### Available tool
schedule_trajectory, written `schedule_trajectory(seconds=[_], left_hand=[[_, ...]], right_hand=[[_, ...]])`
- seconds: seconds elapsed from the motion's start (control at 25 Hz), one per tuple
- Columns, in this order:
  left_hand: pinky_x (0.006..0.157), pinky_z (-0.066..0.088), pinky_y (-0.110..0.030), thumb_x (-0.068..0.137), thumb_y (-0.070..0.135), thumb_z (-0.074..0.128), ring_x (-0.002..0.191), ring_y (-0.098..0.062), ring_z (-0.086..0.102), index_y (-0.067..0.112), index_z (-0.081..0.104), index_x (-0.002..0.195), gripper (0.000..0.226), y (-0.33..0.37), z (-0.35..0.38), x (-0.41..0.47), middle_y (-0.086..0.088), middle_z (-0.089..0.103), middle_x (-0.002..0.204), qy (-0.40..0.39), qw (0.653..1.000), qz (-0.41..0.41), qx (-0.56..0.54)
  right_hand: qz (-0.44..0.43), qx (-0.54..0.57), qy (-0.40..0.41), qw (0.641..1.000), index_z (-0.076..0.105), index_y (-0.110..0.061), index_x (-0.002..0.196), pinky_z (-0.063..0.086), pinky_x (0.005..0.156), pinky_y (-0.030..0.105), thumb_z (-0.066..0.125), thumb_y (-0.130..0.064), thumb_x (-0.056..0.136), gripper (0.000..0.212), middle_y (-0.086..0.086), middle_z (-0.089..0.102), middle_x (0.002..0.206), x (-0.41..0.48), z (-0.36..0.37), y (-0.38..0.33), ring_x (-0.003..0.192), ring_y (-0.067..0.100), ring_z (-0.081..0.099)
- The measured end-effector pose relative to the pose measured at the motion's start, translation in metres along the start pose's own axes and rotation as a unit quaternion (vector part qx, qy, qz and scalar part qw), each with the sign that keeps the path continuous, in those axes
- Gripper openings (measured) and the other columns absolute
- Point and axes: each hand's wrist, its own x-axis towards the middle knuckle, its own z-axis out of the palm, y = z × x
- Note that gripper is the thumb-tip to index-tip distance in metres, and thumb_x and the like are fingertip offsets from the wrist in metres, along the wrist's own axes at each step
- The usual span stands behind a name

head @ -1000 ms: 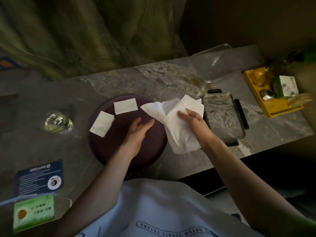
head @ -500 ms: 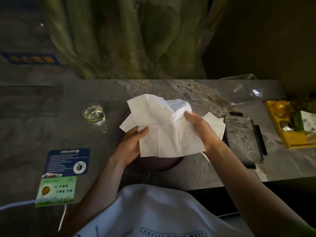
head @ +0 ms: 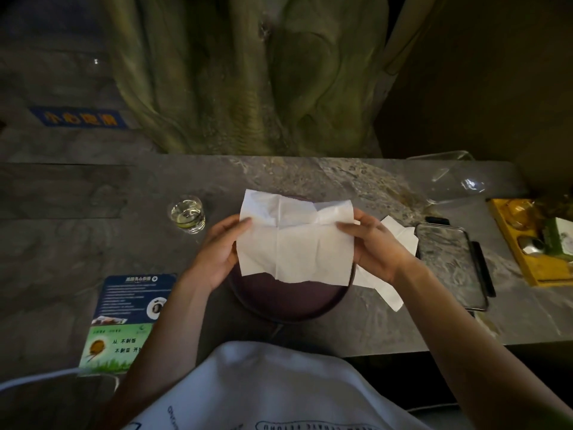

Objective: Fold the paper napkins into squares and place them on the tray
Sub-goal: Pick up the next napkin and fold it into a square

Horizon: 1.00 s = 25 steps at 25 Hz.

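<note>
White paper napkin point(head: 297, 243) hangs unfolded just above the tray point(head: 288, 308); I see left hand point(head: 218, 252) and right hand point(head: 376, 248) each pinching a side edge. Risks, I judge: thin crumpled paper tears if pulled taut, or creases skew so the fold isn't square.

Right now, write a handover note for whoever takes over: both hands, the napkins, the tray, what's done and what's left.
The left hand pinches the left edge of the white creased paper napkin.
The right hand pinches its right edge, and the sheet is spread open above the round dark purple tray.
The loose white napkins lie on the grey stone table, right of the tray.
Done: cannot tell, because the sheet hides the tray's far half.
Left: fold this napkin into a square, place it on the tray, then fold the loose ones.
</note>
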Motion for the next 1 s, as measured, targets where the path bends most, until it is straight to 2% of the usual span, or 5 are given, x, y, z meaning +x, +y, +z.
schedule_trajectory(seconds=[0.24,0.48,0.72,0.92,1.0], left_hand=[[0.065,0.057,-0.020,0.090,0.005,0.059,0.076,-0.008,0.072,0.015,0.072,0.095,0.017,0.014,-0.013,-0.003,0.002,0.077,0.085,-0.028,0.999,0.010,0.044],[0.063,0.057,-0.021,0.091,0.002,0.055,0.076,-0.009,0.072,0.017,0.071,0.099,0.023,0.021,-0.015,-0.005,0.001,0.077,0.088,-0.066,0.996,0.011,0.066],[0.062,0.058,-0.022,0.090,-0.004,0.052,0.072,-0.012,0.073,0.014,0.075,0.084,0.030,0.029,-0.013,-0.008,-0.002,0.077,0.081,-0.058,0.997,0.022,0.046],[0.059,0.058,-0.022,0.090,-0.007,0.049,0.069,-0.011,0.073,0.012,0.075,0.076,0.036,0.034,-0.012,-0.008,-0.001,0.077,0.078,-0.038,0.999,0.016,0.025],[0.059,0.058,-0.022,0.091,-0.007,0.048,0.070,-0.012,0.073,0.008,0.071,0.086,0.027,0.035,-0.012,-0.006,-0.002,0.077,0.080,-0.033,0.999,0.016,0.022]], right_hand=[[0.000,-0.055,0.001,0.999,0.058,-0.007,0.120,0.060,0.069,0.031,0.049,0.012,0.091,0.035,0.013,0.071,0.105,-0.006,-0.007,-0.009,0.086,0.020,0.073],[-0.051,-0.078,-0.008,0.996,0.063,-0.008,0.111,0.060,0.075,0.031,0.047,0.011,0.092,0.032,0.007,0.075,0.099,-0.007,-0.009,-0.013,0.090,0.019,0.073],[-0.094,-0.111,-0.029,0.989,0.080,-0.016,0.091,0.060,0.074,0.027,0.043,0.015,0.091,0.048,0.001,0.077,0.097,-0.009,-0.001,-0.026,0.091,0.015,0.073],[-0.119,-0.149,-0.044,0.981,0.081,-0.023,0.083,0.059,0.072,0.024,0.039,0.020,0.090,0.061,-0.004,0.078,0.092,-0.008,0.003,-0.032,0.090,0.012,0.073],[-0.127,-0.153,-0.044,0.979,0.081,-0.024,0.082,0.058,0.071,0.023,0.038,0.021,0.090,0.062,-0.005,0.078,0.091,-0.008,0.003,-0.034,0.089,0.011,0.073]])
